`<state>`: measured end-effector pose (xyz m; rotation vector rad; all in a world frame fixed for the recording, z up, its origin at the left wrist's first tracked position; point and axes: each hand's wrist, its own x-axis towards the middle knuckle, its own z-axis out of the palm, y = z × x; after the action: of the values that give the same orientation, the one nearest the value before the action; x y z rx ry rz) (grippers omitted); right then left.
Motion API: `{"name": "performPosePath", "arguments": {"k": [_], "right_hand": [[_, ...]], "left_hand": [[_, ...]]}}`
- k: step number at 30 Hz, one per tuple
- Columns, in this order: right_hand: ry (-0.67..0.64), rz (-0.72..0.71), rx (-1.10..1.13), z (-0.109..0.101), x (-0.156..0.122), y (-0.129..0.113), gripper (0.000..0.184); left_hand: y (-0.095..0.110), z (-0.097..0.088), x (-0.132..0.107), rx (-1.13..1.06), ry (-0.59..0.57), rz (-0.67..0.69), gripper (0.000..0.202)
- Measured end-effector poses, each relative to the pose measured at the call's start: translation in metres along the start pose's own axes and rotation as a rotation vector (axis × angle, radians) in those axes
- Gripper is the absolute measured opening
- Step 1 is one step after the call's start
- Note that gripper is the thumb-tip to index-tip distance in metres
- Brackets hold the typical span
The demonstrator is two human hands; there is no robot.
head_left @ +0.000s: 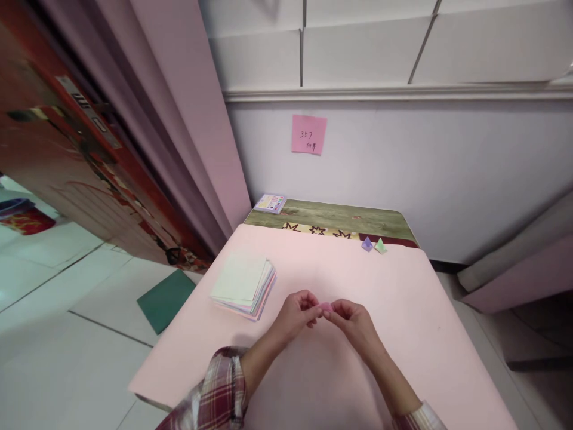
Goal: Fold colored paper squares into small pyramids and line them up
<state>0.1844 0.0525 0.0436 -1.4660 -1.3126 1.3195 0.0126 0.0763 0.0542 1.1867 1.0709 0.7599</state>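
A small folded piece of pink paper (pixel 326 307) is pinched between my two hands above the pink-covered table (pixel 380 340). My left hand (pixel 298 312) grips its left end with thumb and fingers, and my right hand (pixel 351 318) has the right end the same way. Fingertips cover much of the paper, so its full shape is hidden. To the left of my hands lies a stack of coloured paper sheets (pixel 242 279), pale green on top. Toward the far edge sit two small folded paper pieces, one purple (pixel 367 244) and one green (pixel 380 246).
A small packet (pixel 271 203) lies on the green wooden strip (pixel 344 215) by the wall. A pink note (pixel 308 134) is stuck to the wall. On the floor at left is a dark green square (pixel 166 300), near a red door (pixel 102 155). Pink curtains hang beside it.
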Motion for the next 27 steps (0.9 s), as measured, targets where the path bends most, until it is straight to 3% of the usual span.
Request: {"name": "performPosePath", "arguments": {"k": [4, 7, 13, 20, 24, 27], "right_hand": [[0.061, 0.01, 0.217, -0.005, 0.0, -0.026, 0.036], [0.086, 0.011, 0.275, -0.005, -0.003, -0.043, 0.036], [0.029, -0.052, 0.315, -0.005, -0.014, -0.062, 0.034], [0.085, -0.04, 0.357, -0.004, -0.027, -0.066, 0.03], [0.017, -0.016, 0.311, -0.008, -0.029, -0.069, 0.03], [0.076, -0.043, 0.306, -0.011, -0.03, -0.067, 0.029]], "left_hand": [[0.024, 0.01, 0.002, -0.256, 0.056, -0.043, 0.034], [0.035, 0.014, 0.002, -0.318, 0.108, -0.002, 0.033], [0.056, 0.009, -0.008, -0.163, 0.081, 0.058, 0.031], [0.065, 0.013, -0.017, -0.102, -0.018, 0.093, 0.035], [0.067, 0.017, -0.017, 0.074, 0.057, 0.165, 0.036], [0.066, 0.023, -0.019, 0.055, 0.09, 0.195, 0.038]]}}
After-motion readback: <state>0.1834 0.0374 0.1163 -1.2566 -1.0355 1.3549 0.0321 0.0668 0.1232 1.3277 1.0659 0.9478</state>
